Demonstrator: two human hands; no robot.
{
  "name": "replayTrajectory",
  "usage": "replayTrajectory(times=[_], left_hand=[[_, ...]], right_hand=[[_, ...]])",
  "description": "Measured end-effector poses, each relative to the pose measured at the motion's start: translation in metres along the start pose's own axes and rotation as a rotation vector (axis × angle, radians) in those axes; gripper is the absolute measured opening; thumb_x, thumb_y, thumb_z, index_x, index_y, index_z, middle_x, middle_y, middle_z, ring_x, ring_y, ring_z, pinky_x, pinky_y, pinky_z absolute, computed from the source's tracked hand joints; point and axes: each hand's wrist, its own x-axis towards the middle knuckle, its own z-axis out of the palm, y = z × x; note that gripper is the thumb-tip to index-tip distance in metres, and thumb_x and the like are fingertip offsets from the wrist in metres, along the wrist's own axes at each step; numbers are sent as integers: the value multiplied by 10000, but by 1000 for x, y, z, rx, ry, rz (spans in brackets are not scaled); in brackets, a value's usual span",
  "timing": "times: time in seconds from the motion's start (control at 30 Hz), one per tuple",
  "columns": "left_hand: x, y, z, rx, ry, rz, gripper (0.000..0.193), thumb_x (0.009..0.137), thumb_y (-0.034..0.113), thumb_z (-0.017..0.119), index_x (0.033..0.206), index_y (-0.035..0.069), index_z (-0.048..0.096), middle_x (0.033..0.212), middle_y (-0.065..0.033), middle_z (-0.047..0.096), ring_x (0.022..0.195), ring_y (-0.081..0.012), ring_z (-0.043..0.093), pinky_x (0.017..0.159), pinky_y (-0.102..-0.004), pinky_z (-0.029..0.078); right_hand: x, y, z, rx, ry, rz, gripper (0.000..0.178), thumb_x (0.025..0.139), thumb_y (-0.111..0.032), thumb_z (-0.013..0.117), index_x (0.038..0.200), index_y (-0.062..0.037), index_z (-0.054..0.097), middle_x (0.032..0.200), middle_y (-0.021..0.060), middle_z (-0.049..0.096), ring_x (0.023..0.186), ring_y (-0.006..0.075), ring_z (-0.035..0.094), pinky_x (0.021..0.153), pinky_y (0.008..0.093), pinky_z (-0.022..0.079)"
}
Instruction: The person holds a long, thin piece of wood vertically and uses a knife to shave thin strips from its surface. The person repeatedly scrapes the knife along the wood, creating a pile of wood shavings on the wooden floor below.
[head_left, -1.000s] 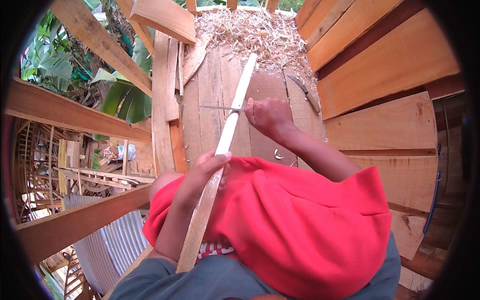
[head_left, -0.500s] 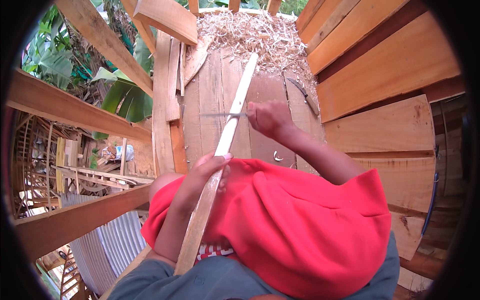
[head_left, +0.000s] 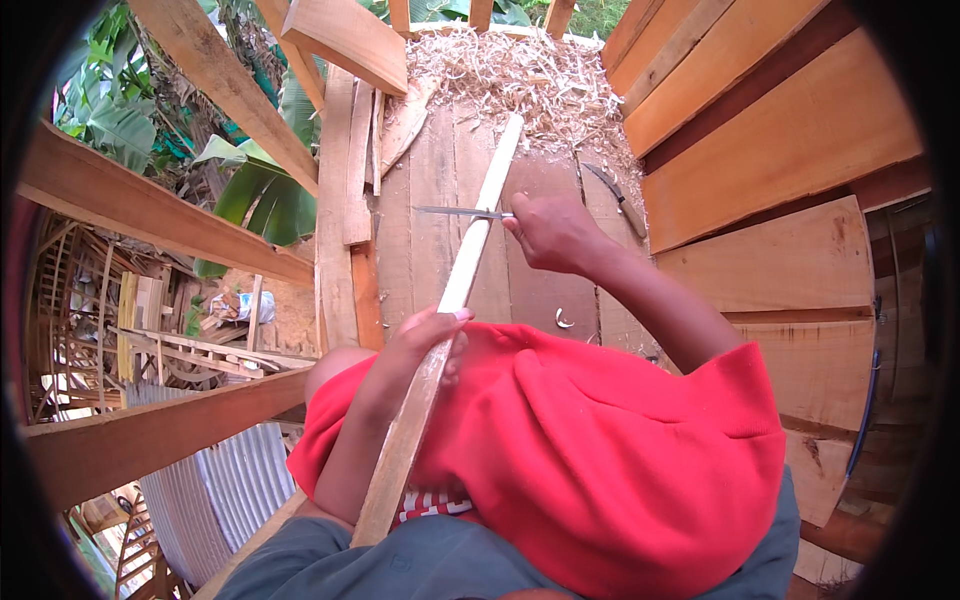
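A long pale strip of wood (head_left: 466, 272) slants from my lap up over the plank floor; its far part is whitened and smooth, its near part browner. My left hand (head_left: 430, 342) is closed round the strip at its middle, thumb on top. My right hand (head_left: 553, 232) is a fist at the right end of a thin, straight grey tool (head_left: 445, 210), which lies crosswise on the strip. Whether it is a narrow knife or a file I cannot tell; my fingers hide its grip.
Curly wood shavings (head_left: 530, 70) heap at the far end of the floor (head_left: 430, 190). A curved knife (head_left: 608, 186) lies to the right. Loose boards (head_left: 358, 190) line the left edge, beside open railing beams (head_left: 160, 205). A plank wall (head_left: 770, 260) stands at right.
My right hand and the grey tool have slid away from me along the strip. My left hand keeps its hold at the same place. The whole view has shifted slightly.
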Motion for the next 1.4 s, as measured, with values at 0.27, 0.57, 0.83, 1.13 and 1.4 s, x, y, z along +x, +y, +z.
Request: replayTrajectory(times=[0.27, 0.57, 0.83, 1.13, 1.4], left_hand=[[-7, 3, 4, -45, -19, -9, 293, 946, 313, 672, 1080, 90, 537, 754, 23, 499, 587, -66, 487, 522, -218, 388], [-5, 2, 0, -46, -6, -24, 357, 951, 331, 656, 1156, 59, 551, 763, 14, 502, 609, -70, 488, 538, -229, 397], [-6, 4, -7, -55, 12, -13, 358, 955, 323, 651, 1171, 56, 548, 762, 13, 503, 597, -76, 491, 526, -228, 399], [-7, 2, -12, -72, 1, -21, 376, 944, 331, 670, 1169, 55, 550, 773, 11, 505, 600, -78, 492, 526, -229, 405], [-4, -1, -18, -78, 1, -33, 394, 946, 332, 666, 1189, 47, 546, 787, -1, 507, 604, -84, 489, 539, -233, 408]], right_hand=[[7, 43, 16, 8, 229, -140, 262, 981, -279, 561, 864, -47, 522, 641, 184, 606, 609, 429, 618, 558, 532, 470], [22, 45, -2, -112, 112, -42, 332, 1002, -308, 545, 856, -26, 646, 739, 213, 666, 727, 392, 690, 629, 513, 519], [18, 1, 8, 87, 128, -142, 281, 982, -315, 573, 938, -47, 645, 694, 195, 658, 696, 390, 689, 640, 508, 525], [23, -22, -6, -41, 42, -106, 351, 1002, -336, 533, 833, -40, 620, 741, 195, 669, 720, 412, 677, 621, 523, 512], [35, 2, 8, -58, 121, -156, 289, 982, -327, 565, 881, -58, 599, 599, 165, 590, 579, 423, 622, 554, 523, 493]])
